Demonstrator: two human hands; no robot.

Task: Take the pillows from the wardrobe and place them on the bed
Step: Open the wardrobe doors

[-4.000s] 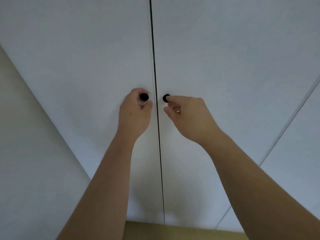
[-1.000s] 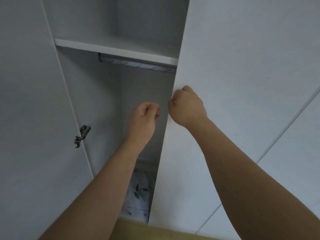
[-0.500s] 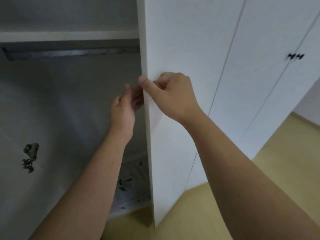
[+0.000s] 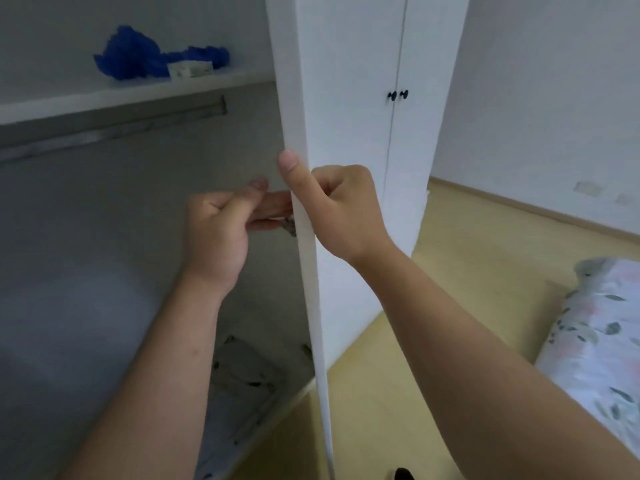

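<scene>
I've got the right hand (image 4: 346, 211) clamped on the edge of the open wardrobe door (image 4: 308, 271), thumb on the near face, fingers curled round the far side. Left hand (image 4: 218, 233) sits just left of that grip, loosely curled, holding nothing I can make out. Below both hands, a leaf-print pillow (image 4: 242, 372) lies on the wardrobe floor. Bed (image 4: 602, 341) lower right.

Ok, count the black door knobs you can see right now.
2. One knob sits left of the seam on the closed wardrobe doors further along, the other knob right beside it. The door held by the right hand may hide its own.
</scene>
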